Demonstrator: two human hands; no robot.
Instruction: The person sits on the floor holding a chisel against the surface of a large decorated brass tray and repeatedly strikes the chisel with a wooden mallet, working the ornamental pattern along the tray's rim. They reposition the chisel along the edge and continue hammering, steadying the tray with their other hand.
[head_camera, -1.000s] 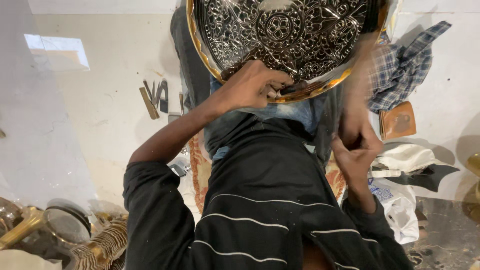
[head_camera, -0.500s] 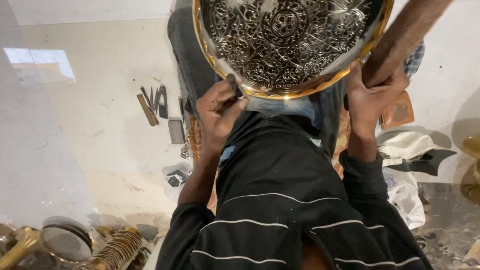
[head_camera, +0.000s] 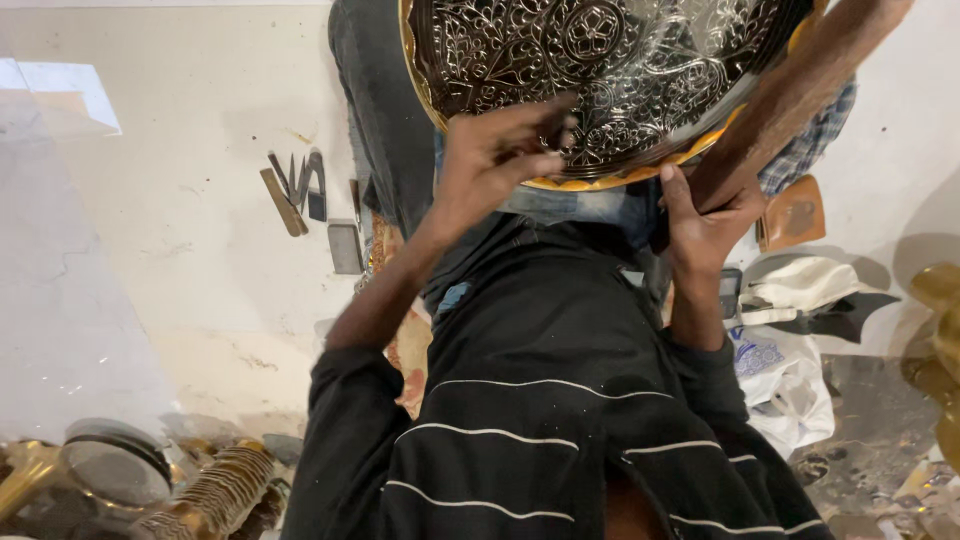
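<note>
Head view: left hand now pinches a small tool on the engraved tray; right hand still grips the wooden handle.

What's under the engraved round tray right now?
Under the engraved round tray: blue jeans and a checked cloth at its lower edge. Whatever actually supports the tray is covered.

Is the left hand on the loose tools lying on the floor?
No: the left hand rests on the engraved tray, while the tools lie untouched on the floor, well apart from it.
</note>
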